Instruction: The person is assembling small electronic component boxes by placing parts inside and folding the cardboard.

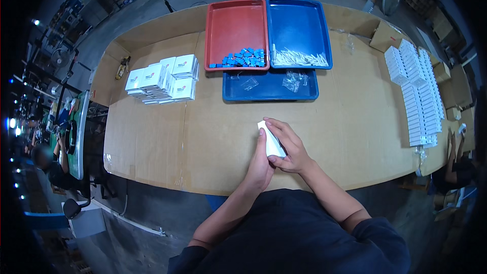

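Near the table's front edge, my left hand and my right hand close round a small white box from both sides. The box is tilted, and its lower part is hidden by my fingers. Beyond it stands a blue tray with crumpled clear plastic bags. Behind that, a red tray carries small blue parts along its near side. A second blue tray beside it holds slim white sticks.
White boxes are stacked at the left; taller rows of white boxes line the right. Yellow-handled pliers lie by the far left cardboard edge. Other people sit at the far left and far right.
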The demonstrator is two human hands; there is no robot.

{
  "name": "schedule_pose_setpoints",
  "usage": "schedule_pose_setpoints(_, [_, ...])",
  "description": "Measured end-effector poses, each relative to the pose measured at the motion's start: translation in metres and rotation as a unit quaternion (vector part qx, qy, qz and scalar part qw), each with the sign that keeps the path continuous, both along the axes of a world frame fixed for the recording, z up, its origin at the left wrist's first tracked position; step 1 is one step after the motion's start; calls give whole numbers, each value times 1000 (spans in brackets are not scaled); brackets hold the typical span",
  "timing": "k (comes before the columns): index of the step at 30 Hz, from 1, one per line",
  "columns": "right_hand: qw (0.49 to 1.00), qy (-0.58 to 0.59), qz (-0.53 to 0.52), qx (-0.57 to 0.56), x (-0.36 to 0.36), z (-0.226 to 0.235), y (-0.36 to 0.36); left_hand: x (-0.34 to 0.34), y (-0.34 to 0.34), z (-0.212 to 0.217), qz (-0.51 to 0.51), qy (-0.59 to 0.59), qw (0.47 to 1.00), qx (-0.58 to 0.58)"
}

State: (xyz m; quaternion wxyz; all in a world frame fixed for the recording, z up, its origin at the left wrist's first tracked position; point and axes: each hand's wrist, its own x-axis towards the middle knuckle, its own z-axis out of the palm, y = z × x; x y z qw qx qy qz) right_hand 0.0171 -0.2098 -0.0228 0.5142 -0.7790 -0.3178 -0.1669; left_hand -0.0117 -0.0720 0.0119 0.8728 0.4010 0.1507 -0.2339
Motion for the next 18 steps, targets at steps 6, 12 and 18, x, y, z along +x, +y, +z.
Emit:
schedule_pose_setpoints(6, [1000,-14,22,-8,5,3,3,2,3,10,15,21,1000,-12])
schedule_pose_setpoints(12, [999,-36,-8,0,0,-5,4,3,3,-1,4,20,1000,-19])
schedule_pose_setpoints(18, [998,-48,-33,31,-7,-9,6,0,1,1,-14,19,1000,0])
